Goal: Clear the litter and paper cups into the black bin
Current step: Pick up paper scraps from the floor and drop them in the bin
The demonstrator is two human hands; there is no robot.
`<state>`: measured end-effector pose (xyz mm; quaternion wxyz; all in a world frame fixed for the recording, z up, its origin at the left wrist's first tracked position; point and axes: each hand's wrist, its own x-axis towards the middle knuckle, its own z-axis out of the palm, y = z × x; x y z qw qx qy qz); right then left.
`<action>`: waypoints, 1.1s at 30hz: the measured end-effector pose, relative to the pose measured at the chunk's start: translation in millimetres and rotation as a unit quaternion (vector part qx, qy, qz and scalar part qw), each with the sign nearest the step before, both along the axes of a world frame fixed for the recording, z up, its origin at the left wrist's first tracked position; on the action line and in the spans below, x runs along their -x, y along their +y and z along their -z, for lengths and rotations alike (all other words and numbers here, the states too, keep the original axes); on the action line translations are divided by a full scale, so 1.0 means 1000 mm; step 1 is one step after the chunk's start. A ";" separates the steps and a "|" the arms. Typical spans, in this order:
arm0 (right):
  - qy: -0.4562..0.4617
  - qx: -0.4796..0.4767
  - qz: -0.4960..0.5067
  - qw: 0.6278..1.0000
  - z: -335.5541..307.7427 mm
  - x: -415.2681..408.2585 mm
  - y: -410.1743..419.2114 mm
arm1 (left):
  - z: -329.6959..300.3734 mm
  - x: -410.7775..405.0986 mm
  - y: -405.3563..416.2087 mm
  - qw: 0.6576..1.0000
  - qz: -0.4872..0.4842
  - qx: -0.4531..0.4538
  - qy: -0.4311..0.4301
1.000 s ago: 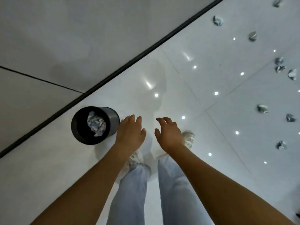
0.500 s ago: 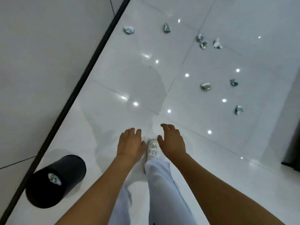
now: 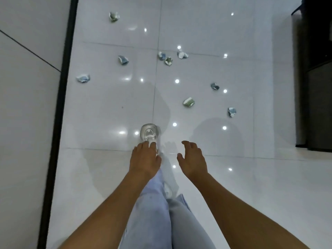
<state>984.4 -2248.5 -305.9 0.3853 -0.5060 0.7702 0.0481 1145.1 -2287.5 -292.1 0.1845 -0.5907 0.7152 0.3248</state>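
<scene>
Grip slack above glossy tiles [image 3: 206,186]

Nine crumpled paper cups [image 3: 188,102] on the floor — two empty hands [image 3: 144,159].

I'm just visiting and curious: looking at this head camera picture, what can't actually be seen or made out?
- Black bin: out of the head view, beyond the frame edge.
- Crumpled litter pieces: too small and blurred to tell cups from paper.
- Dark furniture: cut off by the right edge.
- White shoe: its heel hidden behind the left hand.
- Palms of the left hand and the right hand: they face away.
</scene>
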 end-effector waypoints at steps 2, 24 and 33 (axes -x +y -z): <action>-0.002 -0.008 0.025 1.000 0.004 0.012 -0.021 | 0.004 0.011 -0.030 1.000 0.023 0.002 0.002; 0.003 -0.055 0.115 0.992 0.172 0.144 -0.251 | 0.159 0.124 -0.298 0.989 0.150 -0.019 0.003; 0.010 -0.067 0.038 0.997 0.395 0.185 -0.294 | 0.346 0.150 -0.323 0.992 0.122 -0.022 0.005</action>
